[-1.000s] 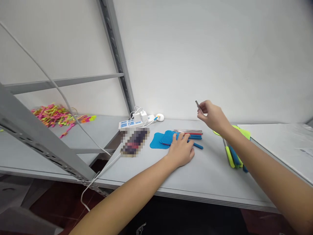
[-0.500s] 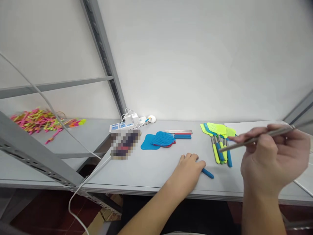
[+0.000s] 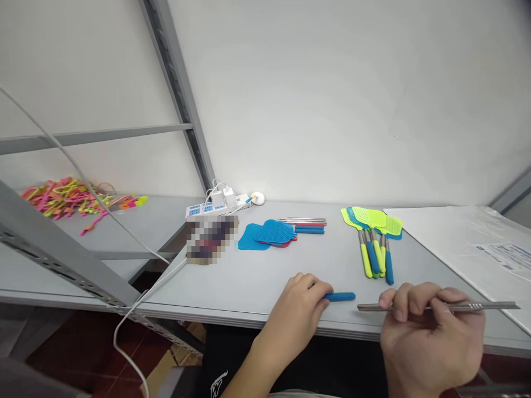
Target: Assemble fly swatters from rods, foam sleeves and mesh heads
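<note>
My left hand (image 3: pixel 301 304) is closed round a blue handle (image 3: pixel 341 297) near the front edge of the table, the handle's end pointing right. In my right hand (image 3: pixel 433 331), palm up and fingers curled, lies a metal rod (image 3: pixel 498 304), level and roughly in line with the handle. A gap separates the rod's left tip from the handle's end. Behind my right hand lies a bunch of fly swatters (image 3: pixel 375 218) with yellow-green and blue heads and handles. Farther left, blue swatter heads (image 3: pixel 276 232) lie stacked, with blue handles (image 3: pixel 309 230) and thin metal rods (image 3: pixel 302 220) beside them.
A power strip (image 3: pixel 199 211) with white plugs stands at the back left, near a blurred-out item (image 3: pixel 211 240). A white cable (image 3: pixel 120 331) crosses the shelf post (image 3: pixel 62 249). Pink and yellow pieces (image 3: pixel 66 199) lie heaped on the left shelf. A white package (image 3: pixel 464 232) covers the right.
My right hand has come down and left with the metal rod, which is now level. My left hand has shifted left and nearer, turning the blue handle to point straight right.
</note>
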Tool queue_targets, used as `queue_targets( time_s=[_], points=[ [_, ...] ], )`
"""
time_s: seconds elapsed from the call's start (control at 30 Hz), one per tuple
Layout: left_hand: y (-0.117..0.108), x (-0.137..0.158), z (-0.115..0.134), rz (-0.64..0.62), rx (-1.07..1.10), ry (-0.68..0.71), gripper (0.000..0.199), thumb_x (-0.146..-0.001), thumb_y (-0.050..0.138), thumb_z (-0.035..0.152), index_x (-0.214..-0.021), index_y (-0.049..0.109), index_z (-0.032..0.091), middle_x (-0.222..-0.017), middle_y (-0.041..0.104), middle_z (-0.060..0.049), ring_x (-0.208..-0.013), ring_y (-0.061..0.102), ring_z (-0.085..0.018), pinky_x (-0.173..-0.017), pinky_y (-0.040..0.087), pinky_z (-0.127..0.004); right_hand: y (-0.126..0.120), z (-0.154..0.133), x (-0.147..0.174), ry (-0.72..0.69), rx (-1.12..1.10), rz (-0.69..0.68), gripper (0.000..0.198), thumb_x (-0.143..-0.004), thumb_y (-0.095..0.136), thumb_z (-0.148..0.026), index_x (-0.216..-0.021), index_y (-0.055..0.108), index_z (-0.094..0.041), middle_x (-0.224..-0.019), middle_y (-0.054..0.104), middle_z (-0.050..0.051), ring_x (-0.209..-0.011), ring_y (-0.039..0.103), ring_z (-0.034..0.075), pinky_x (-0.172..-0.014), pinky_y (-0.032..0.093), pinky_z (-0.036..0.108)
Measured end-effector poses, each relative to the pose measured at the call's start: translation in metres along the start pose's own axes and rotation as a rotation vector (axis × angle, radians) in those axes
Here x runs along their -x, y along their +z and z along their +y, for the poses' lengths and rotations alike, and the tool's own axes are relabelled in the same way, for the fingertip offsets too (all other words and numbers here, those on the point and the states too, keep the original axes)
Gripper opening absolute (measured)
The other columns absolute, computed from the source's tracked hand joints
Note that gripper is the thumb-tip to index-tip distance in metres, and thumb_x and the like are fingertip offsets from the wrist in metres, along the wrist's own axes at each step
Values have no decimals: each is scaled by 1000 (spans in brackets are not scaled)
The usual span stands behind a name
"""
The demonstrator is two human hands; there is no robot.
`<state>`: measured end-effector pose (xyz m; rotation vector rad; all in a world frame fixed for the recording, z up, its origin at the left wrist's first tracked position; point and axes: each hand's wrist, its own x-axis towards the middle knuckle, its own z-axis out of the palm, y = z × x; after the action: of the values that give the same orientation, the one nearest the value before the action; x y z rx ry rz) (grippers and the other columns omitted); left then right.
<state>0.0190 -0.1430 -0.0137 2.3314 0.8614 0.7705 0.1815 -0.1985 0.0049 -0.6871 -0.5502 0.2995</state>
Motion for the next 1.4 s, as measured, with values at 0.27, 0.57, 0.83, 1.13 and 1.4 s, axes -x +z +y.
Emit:
queue_targets(
  time_s=[0.27, 0.57, 0.83, 1.13, 1.4],
  points=[
    [-22, 30, -14, 738, 371, -130, 20, -89, 65, 26, -109, 63, 24, -100, 65, -4, -92, 61, -18, -84, 51, -31, 20, 13, 36, 29, -50, -122, 15, -84, 51, -13, -88, 58, -25, -61, 50, -4, -53, 47, 16, -58, 44, 36],
    [-32, 43, -31, 973, 922, -179, 21, -94, 58, 44, -90, 57, 23, -88, 59, 1, -83, 58, -13, -79, 49, -26, 28, 26, 46, 9, 152, -287, 25, -97, 48, -38, -92, 67, -24, -78, 55, 2, -74, 54, 19, -74, 45, 40],
    [-39, 51, -14, 513, 386, -136, 18, -99, 48, 40, -99, 60, 26, -70, 53, 2, -61, 49, -14, -60, 41, -27, 18, 23, 50, 139, 377, -386, 25, -91, 59, -45, -98, 70, -24, -86, 57, 5, -78, 55, 20, -68, 45, 34],
    [-52, 44, -14, 334, -196, 30, 28, -98, 48, 19, -123, 59, 28, -91, 62, -3, -86, 56, -19, -78, 44, -34, 7, 7, 40, 134, 395, -251, 23, -87, 65, -45, -93, 69, -23, -78, 63, 4, -63, 60, 21, -65, 49, 40],
    [-54, 46, -17, 320, -240, 60, 32, -98, 50, 16, -125, 60, 29, -93, 60, -4, -87, 54, -19, -75, 45, -34, -1, 15, 31, 344, 241, -306, 21, -89, 64, -41, -91, 69, -21, -77, 61, 2, -64, 59, 15, -61, 49, 32]
  ],
)
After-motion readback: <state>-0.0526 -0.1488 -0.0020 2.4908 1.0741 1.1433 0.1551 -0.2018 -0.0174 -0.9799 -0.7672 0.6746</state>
